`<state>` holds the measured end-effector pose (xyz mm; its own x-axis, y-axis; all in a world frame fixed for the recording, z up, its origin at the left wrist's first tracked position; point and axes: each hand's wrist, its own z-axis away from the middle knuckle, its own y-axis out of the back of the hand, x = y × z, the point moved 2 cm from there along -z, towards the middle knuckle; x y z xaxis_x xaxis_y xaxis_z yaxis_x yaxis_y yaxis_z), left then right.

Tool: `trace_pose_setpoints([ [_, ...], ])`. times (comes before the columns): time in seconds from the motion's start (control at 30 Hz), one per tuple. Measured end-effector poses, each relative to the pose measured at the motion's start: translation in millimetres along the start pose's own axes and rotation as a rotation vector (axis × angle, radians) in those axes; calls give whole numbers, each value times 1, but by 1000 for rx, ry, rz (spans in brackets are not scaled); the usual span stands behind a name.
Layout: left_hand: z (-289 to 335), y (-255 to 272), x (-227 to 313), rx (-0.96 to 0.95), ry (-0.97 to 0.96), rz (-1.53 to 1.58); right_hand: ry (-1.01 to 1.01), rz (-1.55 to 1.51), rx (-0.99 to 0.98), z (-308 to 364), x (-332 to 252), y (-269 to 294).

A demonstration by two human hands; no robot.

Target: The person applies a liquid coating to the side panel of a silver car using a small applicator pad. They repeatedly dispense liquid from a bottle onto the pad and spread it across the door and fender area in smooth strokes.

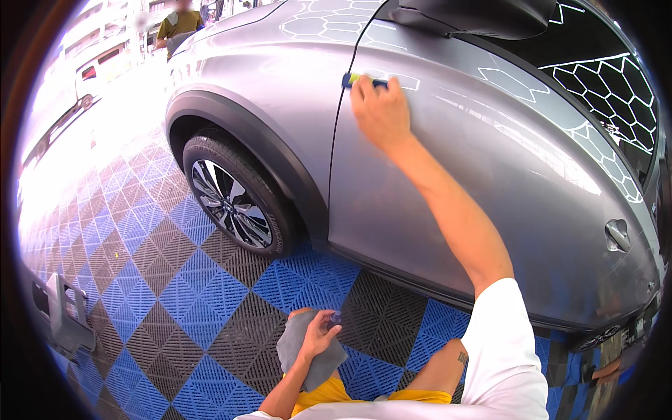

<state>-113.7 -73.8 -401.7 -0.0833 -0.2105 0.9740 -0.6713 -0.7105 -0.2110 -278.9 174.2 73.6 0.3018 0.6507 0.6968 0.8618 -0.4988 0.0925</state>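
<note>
Nearest, the left hand point(318, 336) has its fingers clamped on a grey cloth point(302, 348) above the tiled floor point(210, 294). Farther off, the right hand point(379, 110) presses a blue applicator pad point(348, 80), gripped under its fingers, against the grey car door point(490, 175).

Right arm stretched fully up and forward, bare forearm rising from a white sleeve, right hand point(379, 108) raised with knuckles toward the camera and fingers curled (thumb hidden behind the hand). Left arm bent low near the lap, left hand point(318, 337) closed in a loose grip, fingers folded inward, wrist slightly cocked.
</note>
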Motion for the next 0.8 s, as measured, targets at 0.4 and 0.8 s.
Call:
trace_pose_setpoints([
  [0.4, -6, -4, -19, -27, -21, -32, -189, -52, 92, -63, 82, -25],
  [0.8, -7, -2, -23, -57, -18, 54, -165, 4, 37, -23, 129, 12],
])
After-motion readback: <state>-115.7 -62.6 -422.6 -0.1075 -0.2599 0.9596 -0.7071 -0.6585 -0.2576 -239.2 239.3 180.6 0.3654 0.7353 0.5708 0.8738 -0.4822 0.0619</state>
